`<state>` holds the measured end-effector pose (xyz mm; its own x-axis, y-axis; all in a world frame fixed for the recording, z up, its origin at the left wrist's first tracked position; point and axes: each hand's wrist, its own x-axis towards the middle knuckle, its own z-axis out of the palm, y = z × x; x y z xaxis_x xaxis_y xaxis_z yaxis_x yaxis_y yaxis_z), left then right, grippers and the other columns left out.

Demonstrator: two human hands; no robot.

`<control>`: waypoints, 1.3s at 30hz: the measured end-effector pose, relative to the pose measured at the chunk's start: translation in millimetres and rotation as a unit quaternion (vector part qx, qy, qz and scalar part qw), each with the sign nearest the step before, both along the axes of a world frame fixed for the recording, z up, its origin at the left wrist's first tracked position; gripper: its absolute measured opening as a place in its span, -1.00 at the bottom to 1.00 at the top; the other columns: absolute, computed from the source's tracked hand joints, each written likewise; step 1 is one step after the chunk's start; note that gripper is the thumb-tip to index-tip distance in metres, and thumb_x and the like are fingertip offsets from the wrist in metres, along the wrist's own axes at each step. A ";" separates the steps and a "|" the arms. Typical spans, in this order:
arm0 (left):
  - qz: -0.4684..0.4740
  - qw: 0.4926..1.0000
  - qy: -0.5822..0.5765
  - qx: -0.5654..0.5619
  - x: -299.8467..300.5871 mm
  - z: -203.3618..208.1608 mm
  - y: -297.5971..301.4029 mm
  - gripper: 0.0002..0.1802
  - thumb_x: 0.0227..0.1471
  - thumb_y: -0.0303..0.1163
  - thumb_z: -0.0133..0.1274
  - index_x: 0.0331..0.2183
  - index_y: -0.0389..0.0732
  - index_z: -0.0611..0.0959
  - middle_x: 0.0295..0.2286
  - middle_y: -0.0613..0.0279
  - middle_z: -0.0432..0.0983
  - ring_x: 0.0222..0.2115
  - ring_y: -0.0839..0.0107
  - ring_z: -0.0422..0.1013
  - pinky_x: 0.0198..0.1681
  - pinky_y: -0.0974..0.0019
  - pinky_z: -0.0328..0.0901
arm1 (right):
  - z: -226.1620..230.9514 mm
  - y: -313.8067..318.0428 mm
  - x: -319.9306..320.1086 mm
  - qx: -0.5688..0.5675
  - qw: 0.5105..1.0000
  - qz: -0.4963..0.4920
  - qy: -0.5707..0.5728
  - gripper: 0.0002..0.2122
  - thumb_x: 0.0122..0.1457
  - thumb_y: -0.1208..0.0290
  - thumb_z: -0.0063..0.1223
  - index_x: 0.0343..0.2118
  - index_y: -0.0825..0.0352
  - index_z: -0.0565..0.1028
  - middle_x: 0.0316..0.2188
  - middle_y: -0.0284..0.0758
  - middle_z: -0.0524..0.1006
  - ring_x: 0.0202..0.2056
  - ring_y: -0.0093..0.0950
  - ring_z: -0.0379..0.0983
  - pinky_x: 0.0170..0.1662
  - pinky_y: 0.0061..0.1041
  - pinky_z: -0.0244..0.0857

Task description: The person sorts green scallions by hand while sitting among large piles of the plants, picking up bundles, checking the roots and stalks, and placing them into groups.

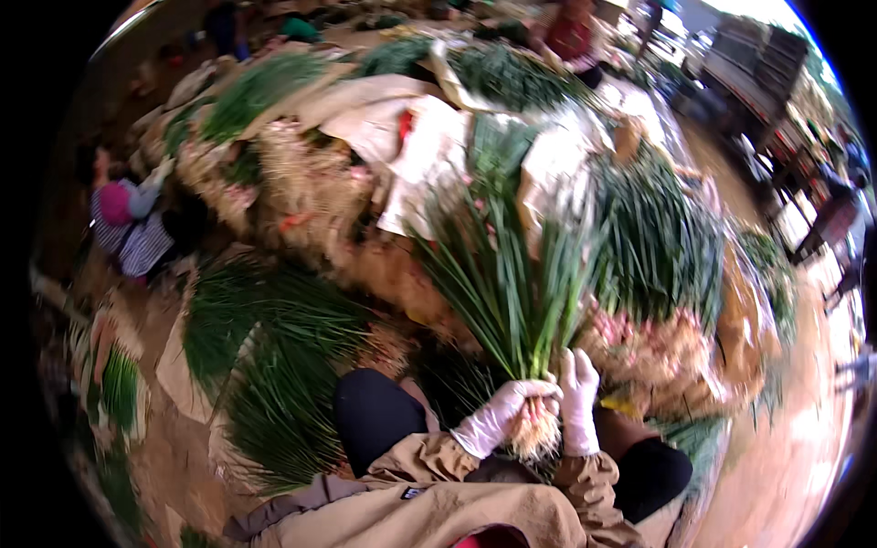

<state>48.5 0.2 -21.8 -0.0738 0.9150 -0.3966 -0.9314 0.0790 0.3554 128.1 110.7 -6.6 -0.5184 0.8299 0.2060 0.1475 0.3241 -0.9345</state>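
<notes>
I can't see the bunch [512, 310] where the left hand [501, 411] wraps it, its leaf tips blur, roots [306, 173] beyond the pale sheet's [425, 160] left edge smear, and the far worker [574, 38] is cut off at top.

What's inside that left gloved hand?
The left hand holds a bunch of green onions: leaves fan out above, roots hang below. The fingers hide the gripped stems.

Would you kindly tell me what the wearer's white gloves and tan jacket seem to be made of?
White gloves: probably thin rubber or plastic, smooth and slightly shiny, since they fit closely and wrinkle; which is unclear.
Tan jacket: likely woven cloth, matte, judging by its soft folds.
</notes>
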 end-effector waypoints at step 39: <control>0.063 0.970 -0.059 0.228 -8.3 16.5 -1.8 -0.54 -0.03 -0.43 -0.03 -0.01 -0.13 0.49 -0.67 0.31 0.31 -0.51 0.39 0.31 -0.21 0.25 0.20 | 21.8 46.5 44.0 0.152 0.909 0.117 -0.370 -0.67 0.18 0.12 -0.01 -0.18 0.29 0.52 -0.43 -0.18 0.59 -0.40 -0.36 0.54 -0.30 -0.38 0.40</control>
<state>40.3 -1.6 -5.3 -0.1754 0.9839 0.0341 -0.9599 -0.1786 0.2162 172.1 157.1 15.2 -0.7626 0.6430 -0.0705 0.5942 0.6532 -0.4693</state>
